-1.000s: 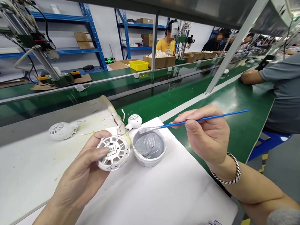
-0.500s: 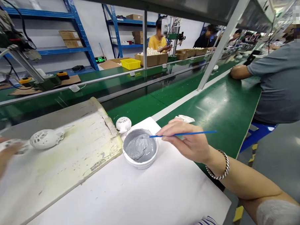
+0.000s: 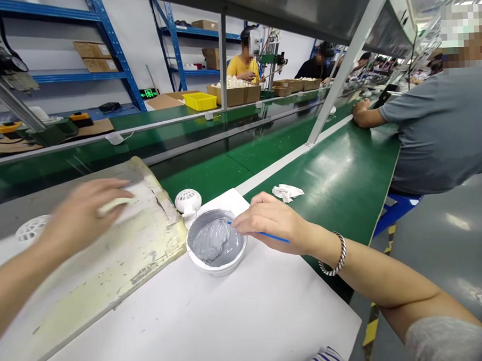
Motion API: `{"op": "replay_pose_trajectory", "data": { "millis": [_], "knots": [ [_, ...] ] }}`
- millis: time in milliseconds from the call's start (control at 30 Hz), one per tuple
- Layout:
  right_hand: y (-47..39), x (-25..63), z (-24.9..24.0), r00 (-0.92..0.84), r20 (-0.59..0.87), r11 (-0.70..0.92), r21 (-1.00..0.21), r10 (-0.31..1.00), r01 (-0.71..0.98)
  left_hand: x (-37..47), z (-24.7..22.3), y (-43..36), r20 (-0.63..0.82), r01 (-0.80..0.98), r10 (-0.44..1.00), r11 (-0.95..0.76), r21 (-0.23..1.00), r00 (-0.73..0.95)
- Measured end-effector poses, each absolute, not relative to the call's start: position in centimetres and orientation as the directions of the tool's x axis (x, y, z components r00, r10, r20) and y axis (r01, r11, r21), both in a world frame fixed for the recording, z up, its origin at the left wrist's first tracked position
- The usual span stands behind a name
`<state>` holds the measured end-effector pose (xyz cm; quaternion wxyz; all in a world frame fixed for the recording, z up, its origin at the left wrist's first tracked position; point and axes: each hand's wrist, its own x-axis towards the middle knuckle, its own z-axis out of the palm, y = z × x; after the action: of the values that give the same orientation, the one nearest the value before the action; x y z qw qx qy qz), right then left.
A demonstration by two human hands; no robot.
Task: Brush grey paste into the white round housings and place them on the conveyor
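Note:
My right hand [image 3: 273, 224] pinches a thin blue stick [image 3: 273, 236]. One end of it reaches over the inner edge of a white bowl [image 3: 219, 269] of thick grey paste [image 3: 211, 240]; whether it touches the paste I cannot tell. My left hand [image 3: 92, 211], smeared by motion, is above the worn pale board [image 3: 121, 271] with fingers stretched out and apart, and I see nothing held. Behind its wrist lies a white rounded part with a slotted grille [image 3: 32, 228], partly hidden. A similar white grille part [image 3: 188, 200] stands just behind the bowl.
White paper [image 3: 199, 320] lies under the bowl. A crumpled tissue [image 3: 288, 192] is on the green bench [image 3: 336, 165] beyond my right hand. A slanted metal post [image 3: 336, 75] rises there. A co-worker in grey [image 3: 442, 124] sits at right. A yellow bin [image 3: 200, 101] stands across the line.
My left hand has come away from the white parts at far left and moved right over the board. My right fingers have shifted towards the stick's bowl end. The view has turned slightly right.

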<state>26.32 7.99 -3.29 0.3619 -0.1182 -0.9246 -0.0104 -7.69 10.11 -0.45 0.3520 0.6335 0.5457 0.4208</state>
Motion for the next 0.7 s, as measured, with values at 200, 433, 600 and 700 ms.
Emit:
{"op": "replay_pose_trajectory", "data": {
  "millis": [200,433,600,700],
  "knots": [
    [8.6,25.9,-3.7,-0.694,0.654,0.953,-0.199,0.302,0.227,-2.3,-4.2,15.9,0.03,0.616,0.858,-0.393,0.683,0.513],
    [8.3,25.8,-4.0,-0.629,0.641,0.888,-0.415,0.44,0.198,-0.2,-5.9,17.7,0.042,0.581,0.907,-0.304,0.755,0.42],
    [7.9,25.6,-3.9,-0.527,0.518,0.674,-0.723,0.674,0.152,-1.5,-3.6,15.3,0.08,0.249,0.992,-0.101,0.963,0.093],
    [8.2,25.2,-4.0,-0.414,0.346,0.36,-0.932,0.842,-0.045,-2.8,-1.7,12.6,0.029,-0.054,0.998,-0.033,0.998,-0.059]
  ]
}}
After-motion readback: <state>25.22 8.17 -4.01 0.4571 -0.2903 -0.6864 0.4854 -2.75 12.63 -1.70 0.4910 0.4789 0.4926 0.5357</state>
